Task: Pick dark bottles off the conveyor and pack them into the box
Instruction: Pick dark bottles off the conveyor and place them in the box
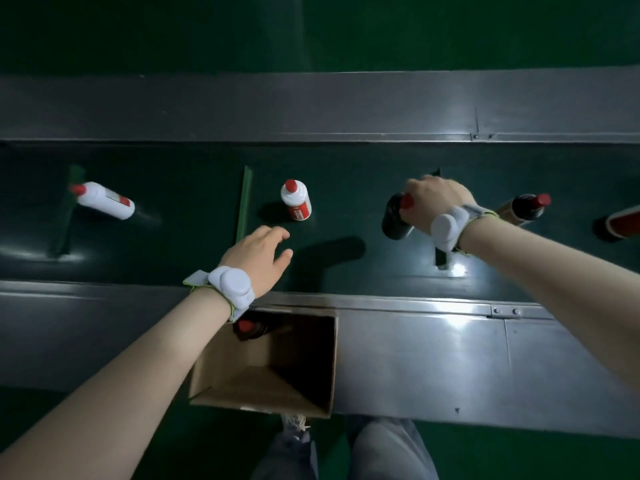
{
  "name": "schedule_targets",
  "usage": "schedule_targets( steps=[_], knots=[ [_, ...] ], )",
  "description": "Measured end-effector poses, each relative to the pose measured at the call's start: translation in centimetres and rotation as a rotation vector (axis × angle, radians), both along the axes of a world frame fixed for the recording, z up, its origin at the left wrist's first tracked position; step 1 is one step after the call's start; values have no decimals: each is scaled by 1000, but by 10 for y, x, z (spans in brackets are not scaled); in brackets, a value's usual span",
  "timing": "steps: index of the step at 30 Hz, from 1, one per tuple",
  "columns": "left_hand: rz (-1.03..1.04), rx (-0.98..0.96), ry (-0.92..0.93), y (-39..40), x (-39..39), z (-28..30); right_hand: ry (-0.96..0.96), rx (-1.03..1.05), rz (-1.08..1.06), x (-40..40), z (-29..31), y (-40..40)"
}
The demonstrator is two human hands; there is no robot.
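My right hand (433, 202) is shut on the neck of a dark bottle (394, 220) with a red cap, standing on the green conveyor belt (346, 188). My left hand (259, 254) hovers open over the belt's near edge, empty. A second dark bottle (526, 207) stands to the right of my right wrist. Below the conveyor's near rail sits an open cardboard box (332, 358) with one dark bottle (251, 328) inside at its far left corner, partly hidden by my left wrist.
Two white bottles with red caps are on the belt: one (296, 200) upright near the centre, one (104, 200) to the left. A red-labelled object (623, 223) shows at the right edge. Steel rails (415, 358) border the belt. My legs (388, 448) stand below.
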State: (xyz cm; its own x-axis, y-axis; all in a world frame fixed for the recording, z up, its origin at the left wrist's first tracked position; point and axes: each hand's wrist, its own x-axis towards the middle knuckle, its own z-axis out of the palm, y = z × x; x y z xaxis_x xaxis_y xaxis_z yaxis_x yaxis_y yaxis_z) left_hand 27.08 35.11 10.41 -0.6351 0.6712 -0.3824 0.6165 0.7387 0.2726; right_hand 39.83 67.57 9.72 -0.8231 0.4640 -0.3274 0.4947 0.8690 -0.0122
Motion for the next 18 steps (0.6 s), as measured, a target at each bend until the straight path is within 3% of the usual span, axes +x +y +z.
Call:
schedule_targets(
  steps=[10,18],
  knots=[
    [-149,80,107,-66,27,86,266,88,117,45,176,-161],
    [-172,85,143,-152,42,111,263,38,222,72,227,-289]
  ],
)
